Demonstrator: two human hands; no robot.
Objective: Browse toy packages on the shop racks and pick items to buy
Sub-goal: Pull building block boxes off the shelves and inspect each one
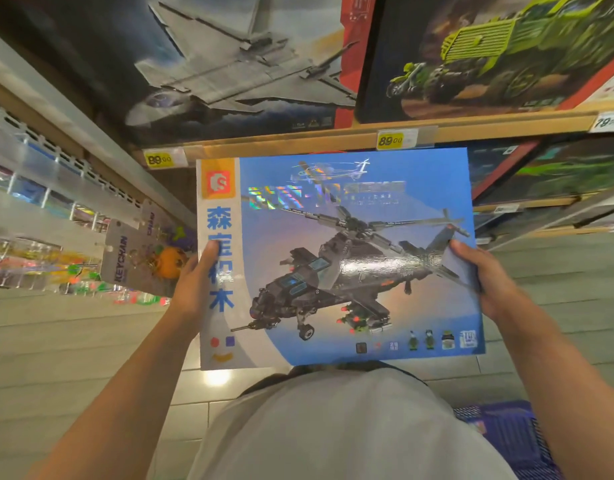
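A large blue toy box (pixel 336 258) with a dark helicopter pictured on it is held flat in front of my chest, face up. My left hand (pixel 194 282) grips its left edge, thumb on the white strip with blue characters. My right hand (pixel 485 275) grips its right edge, thumb on the front. On the wooden shelf (pixel 298 142) above stand a box showing a grey jet (pixel 236 64) and a box showing a green truck (pixel 499 53).
Yellow price tags (pixel 390 140) reading 89.00 sit on the shelf edge. Keychain cards with an orange pumpkin (pixel 167 261) hang on a rack at left, beside small colourful items. More boxes fill lower shelves at right. A blue basket (pixel 506 434) stands on the tiled floor.
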